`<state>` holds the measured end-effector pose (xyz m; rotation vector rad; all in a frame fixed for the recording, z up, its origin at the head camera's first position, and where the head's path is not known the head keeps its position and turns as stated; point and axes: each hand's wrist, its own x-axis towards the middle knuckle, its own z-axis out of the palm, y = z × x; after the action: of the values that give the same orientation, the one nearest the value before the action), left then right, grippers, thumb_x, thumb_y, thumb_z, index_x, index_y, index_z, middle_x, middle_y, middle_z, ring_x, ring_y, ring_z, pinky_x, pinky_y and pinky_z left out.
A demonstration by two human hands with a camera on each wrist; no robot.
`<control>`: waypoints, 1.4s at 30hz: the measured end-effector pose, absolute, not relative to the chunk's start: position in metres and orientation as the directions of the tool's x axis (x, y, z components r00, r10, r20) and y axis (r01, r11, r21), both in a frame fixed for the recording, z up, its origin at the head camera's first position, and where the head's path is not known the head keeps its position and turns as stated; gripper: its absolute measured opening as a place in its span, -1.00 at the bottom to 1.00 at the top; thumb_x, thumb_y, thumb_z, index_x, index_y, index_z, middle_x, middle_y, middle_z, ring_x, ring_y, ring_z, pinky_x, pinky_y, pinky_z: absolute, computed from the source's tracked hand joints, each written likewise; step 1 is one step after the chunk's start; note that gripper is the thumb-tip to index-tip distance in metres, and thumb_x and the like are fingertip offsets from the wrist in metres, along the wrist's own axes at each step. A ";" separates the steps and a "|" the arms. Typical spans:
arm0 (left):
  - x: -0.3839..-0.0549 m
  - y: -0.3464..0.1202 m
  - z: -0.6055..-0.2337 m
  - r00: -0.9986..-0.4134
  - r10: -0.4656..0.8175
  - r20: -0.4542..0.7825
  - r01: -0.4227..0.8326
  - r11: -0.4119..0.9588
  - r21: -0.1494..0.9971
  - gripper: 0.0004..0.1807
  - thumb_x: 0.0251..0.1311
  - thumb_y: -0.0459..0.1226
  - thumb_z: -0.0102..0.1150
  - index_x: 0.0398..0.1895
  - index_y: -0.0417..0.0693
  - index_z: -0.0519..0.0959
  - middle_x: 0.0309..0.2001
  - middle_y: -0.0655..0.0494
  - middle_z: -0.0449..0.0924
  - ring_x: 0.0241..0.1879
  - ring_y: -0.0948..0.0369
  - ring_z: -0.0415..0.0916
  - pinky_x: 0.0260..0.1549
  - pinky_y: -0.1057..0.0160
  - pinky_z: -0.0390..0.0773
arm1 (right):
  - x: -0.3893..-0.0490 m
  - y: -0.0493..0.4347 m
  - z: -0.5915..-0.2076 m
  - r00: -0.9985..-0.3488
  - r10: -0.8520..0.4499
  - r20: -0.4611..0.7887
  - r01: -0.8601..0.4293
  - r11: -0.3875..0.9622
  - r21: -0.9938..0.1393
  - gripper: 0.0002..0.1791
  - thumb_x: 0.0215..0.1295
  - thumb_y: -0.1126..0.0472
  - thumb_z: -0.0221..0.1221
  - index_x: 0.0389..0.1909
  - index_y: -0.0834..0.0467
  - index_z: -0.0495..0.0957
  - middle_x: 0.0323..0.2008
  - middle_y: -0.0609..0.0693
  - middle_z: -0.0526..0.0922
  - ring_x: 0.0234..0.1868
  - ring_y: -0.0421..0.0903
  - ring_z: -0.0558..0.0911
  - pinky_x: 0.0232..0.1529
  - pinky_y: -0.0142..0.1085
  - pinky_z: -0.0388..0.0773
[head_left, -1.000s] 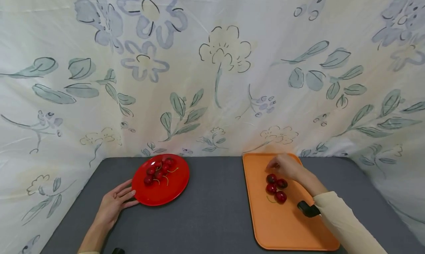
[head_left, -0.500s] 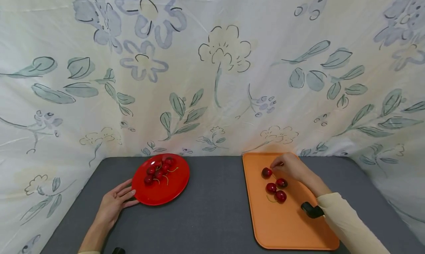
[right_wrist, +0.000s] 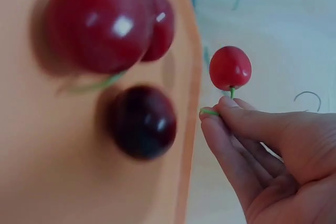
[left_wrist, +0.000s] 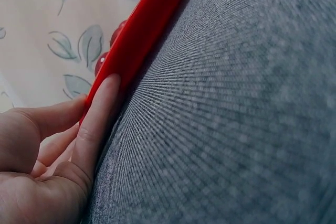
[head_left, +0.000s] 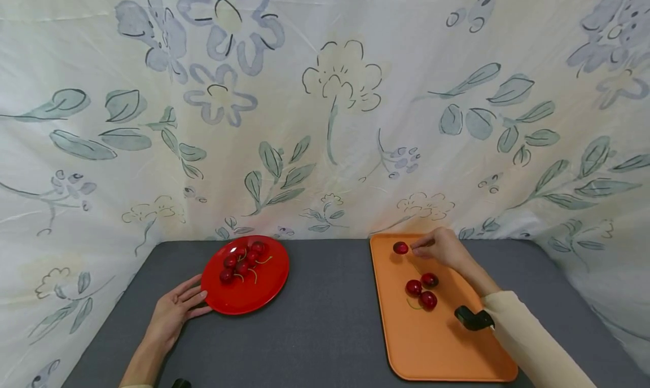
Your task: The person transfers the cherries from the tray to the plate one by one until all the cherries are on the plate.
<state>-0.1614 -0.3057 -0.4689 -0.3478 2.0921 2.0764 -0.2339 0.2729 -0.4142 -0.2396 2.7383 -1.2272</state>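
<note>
My left hand (head_left: 172,312) holds the left edge of a red plate (head_left: 254,298), with one digit against the rim's outer side in the left wrist view and another at its upper edge. Several red cherries (head_left: 242,267) with green stems lie on that plate. Over the far part of an orange tray (head_left: 406,343), my right hand (head_left: 444,250) pinches the stem of a single cherry (right_wrist: 230,67) between thumb and fingers. The fruit hangs clear of the tray in the right wrist view. Three other cherries (head_left: 427,300) lie together on the tray.
Both plate and tray rest on a dark grey cloth-covered table (head_left: 325,320), wide apart. A floral curtain (head_left: 335,123) closes off the back and sides. A black strap piece (head_left: 473,318) juts from my right wrist over the tray.
My right hand has picked up one cherry by its stem from the group on the tray and moved it up and away toward the far edge. The left hand and plate stay put.
</note>
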 end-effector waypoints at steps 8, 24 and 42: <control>-0.162 -0.305 -0.468 -0.958 -0.052 -0.281 -0.283 0.018 0.959 -0.25 0.37 -0.32 0.14 0.52 -0.23 0.04 0.06 0.17 0.56 -0.09 0.42 0.60 -0.06 0.13 0.67 | -0.238 0.274 -0.415 -0.944 -0.202 -0.260 0.256 0.048 -0.965 -0.50 0.37 0.40 0.15 0.23 0.58 0.33 -0.11 0.15 0.71 -0.13 -0.11 0.73 0.13 -0.08 0.51; -0.163 -0.305 -0.468 -0.955 -0.053 -0.292 -0.293 0.008 0.956 -0.26 0.37 -0.33 0.13 0.53 -0.22 0.03 0.01 0.23 0.58 -0.11 0.42 0.60 -0.06 0.13 0.67 | -0.240 0.257 -0.420 -0.937 -0.288 -0.197 0.272 -0.248 -0.930 -0.53 0.44 0.42 0.05 0.30 0.51 0.30 -0.03 0.05 0.67 0.01 -0.10 0.68 0.30 -0.04 0.26; -0.161 -0.309 -0.468 -0.950 -0.060 -0.307 -0.308 0.003 0.951 -0.23 0.37 -0.31 0.15 0.53 -0.22 0.02 0.08 0.13 0.54 -0.11 0.38 0.62 -0.05 0.11 0.66 | -0.247 0.160 -0.405 -0.940 -0.256 -0.227 0.283 -0.207 -0.936 -0.55 0.39 0.52 0.04 0.27 0.53 0.32 0.16 0.33 0.52 -0.06 -0.07 0.70 0.12 -0.19 0.56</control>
<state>-0.1608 -0.3090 -0.4684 -0.3894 2.0894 2.0636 -0.2470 0.1600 -0.4054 0.0321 1.7167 -2.2031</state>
